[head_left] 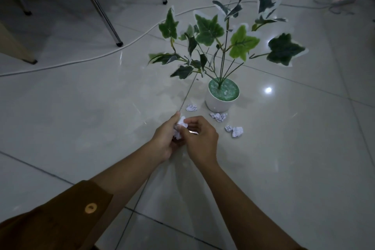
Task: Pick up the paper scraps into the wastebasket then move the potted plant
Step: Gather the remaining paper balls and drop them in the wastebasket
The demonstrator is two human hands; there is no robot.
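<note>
A potted plant in a white pot (pixel 218 103) stands on the tiled floor, its green and white leaves (pixel 209 28) spreading above. Crumpled paper scraps lie in front of the pot: one (pixel 191 107) to its left, one (pixel 219 117) below it, and one (pixel 235 131) further right. My left hand (pixel 165 138) and my right hand (pixel 199 138) meet just before the scraps, and both pinch white crumpled paper (pixel 181 125) between their fingers. No wastebasket is in view.
A white cable (pixel 97 57) snakes across the floor behind the plant. Metal chair legs (pixel 101 10) stand at the upper left, with a wooden furniture foot (pixel 18 48) at the left edge. A tangle of cords (pixel 336 2) lies at the far right.
</note>
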